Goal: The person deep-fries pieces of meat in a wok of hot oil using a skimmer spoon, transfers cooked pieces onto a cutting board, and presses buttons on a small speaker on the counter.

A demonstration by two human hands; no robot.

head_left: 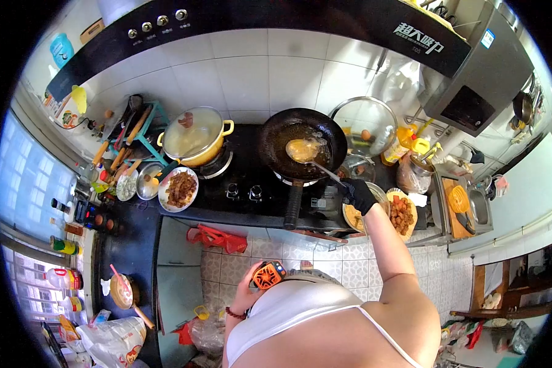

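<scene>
In a black wok point(275, 132) on the right burner, some yellowish food point(311, 147) lies in oil around the bowl of a metal ladle point(326, 172). My right hand point(357, 195), in a black glove, is closed on the ladle's handle to the right of the wok. Near my body, my left hand point(245, 291) holds a small orange and black device point(268, 275). The wok's dark handle point(294, 205) points toward me, with neither hand on it. A plate of browned chunks point(401, 214) is just right of my gloved hand.
A yellow pot point(194, 136) with a glass lid stands on the left burner. Before it is a plate of browned meat point(180, 189). Behind my right hand are a glass lid point(374, 122) and an oil bottle point(398, 145). A range hood point(239, 18) hangs above.
</scene>
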